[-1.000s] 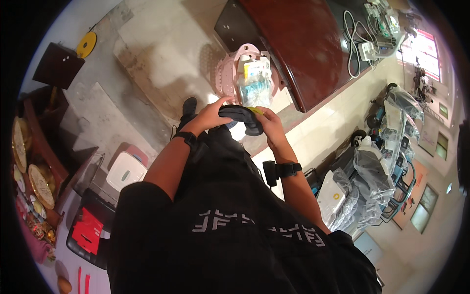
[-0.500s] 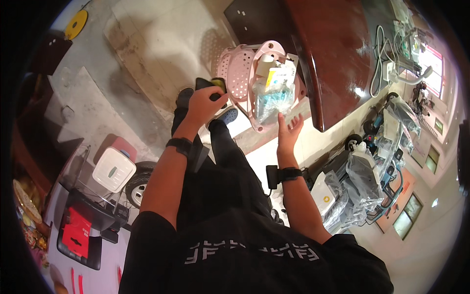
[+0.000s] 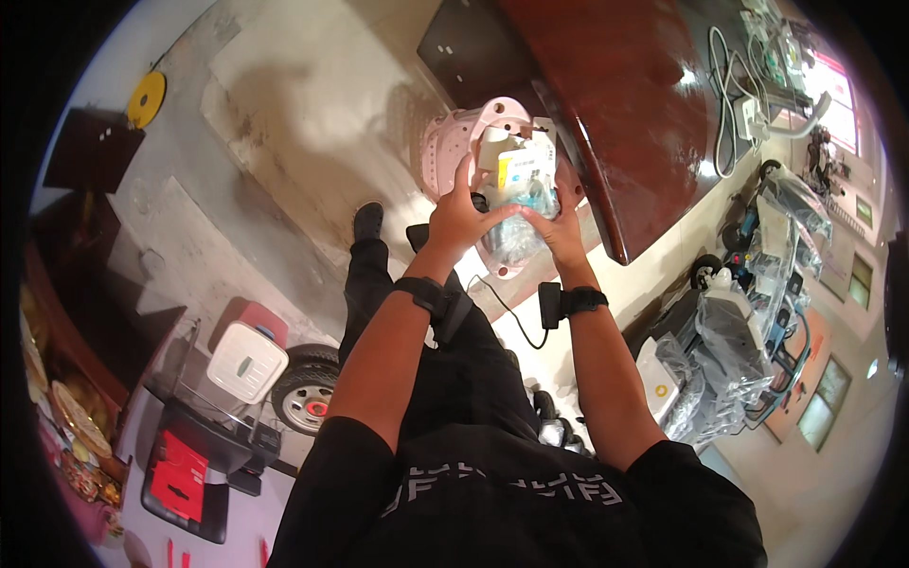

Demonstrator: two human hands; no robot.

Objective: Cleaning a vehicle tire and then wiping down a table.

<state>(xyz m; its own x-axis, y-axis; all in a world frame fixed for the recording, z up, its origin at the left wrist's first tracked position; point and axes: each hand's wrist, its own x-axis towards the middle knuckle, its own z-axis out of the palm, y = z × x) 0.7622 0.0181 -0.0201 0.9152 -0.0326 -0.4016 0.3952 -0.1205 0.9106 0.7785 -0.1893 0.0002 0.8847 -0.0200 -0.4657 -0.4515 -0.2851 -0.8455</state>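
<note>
Both hands are found over a clear plastic bag (image 3: pixel 516 242), which lies directly under and between the thumbs, its glossy film crumpled and its bluish contents only partly legible. The left hand (image 3: pixel 458 223) stands at the bag's left flank: index finger extended forward, thumb laid across toward the middle, the gap between them wide. In that gap a small black item (image 3: pixel 481 202) shows; whether the fingers grip it or merely lie over it cannot be told. The right hand (image 3: pixel 565 237) mirrors this at the right flank, thumb angled inward until the two thumb tips nearly meet, fingers pointing forward along the bag's side, spread from the thumb. Contact with the film appears probable on both sides; a firm closure cannot be confirmed, since the undersides of the fingers are hidden. In this inspector's judgement, the two-sided placing suits a slack, slippery wrapping that would sag under one hand, and the inward thumbs keep its near top steady. Just beyond the thumbs lies a white-and-yellow package (image 3: pixel 524 168), tilted against other pale items. Beneath these, and forward of the left fingers, is a pink perforated stool (image 3: pixel 443 156), apparently serving as a raised support within easy reach. Right and forward of the right fingers stands a glossy dark-red table (image 3: pixel 630 123).
</note>
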